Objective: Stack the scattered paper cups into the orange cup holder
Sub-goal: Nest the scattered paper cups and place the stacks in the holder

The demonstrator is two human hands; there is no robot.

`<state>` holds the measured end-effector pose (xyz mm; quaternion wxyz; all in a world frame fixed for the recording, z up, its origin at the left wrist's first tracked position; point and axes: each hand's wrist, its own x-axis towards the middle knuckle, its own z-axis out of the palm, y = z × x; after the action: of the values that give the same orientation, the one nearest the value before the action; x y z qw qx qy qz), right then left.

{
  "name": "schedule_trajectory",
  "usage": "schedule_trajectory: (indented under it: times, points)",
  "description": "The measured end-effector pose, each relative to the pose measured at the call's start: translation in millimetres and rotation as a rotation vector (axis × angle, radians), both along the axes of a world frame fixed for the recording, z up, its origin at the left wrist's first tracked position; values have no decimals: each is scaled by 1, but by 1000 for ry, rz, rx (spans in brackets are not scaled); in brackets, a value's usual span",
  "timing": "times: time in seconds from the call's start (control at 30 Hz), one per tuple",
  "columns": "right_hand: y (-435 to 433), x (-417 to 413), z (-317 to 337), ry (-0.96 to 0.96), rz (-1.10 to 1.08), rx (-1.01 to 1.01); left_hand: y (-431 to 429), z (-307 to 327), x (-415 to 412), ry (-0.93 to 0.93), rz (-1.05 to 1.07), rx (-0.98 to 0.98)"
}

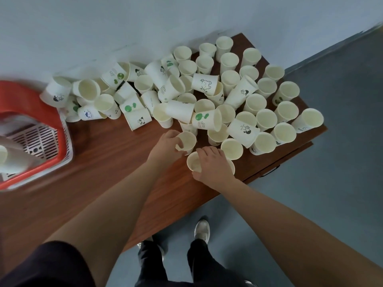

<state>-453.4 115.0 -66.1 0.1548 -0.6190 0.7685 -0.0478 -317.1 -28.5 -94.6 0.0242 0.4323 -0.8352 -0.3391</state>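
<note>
Over fifty paper cups (266, 119) (many toppled), one orange holder (29, 100).

Open tabletop (107, 162) is seen along the near edge, from the orange cup holder (31, 100) across to mid-table. Farther back and all over the right end, passage is blocked by paper cups (230, 79), upright and toppled, crowded up against the wall (124, 23).

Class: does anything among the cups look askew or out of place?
Yes. Many tipped cups lie heaped by the wall; the upright cups stand at the right end of the table.
</note>
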Motion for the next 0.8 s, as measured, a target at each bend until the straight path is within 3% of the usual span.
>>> schedule_trajectory:
  times: [0.27,0.4,0.8]
  points:
    - [-25,11,37,-107,-4,-4,-10,53,69,108,291,-11]
    - [-58,39,68,-150,68,-9,-17,86,133,72,442,-12]
    - [-158,244,130,-290,302,-106,-32,154,394,118,898,-102]
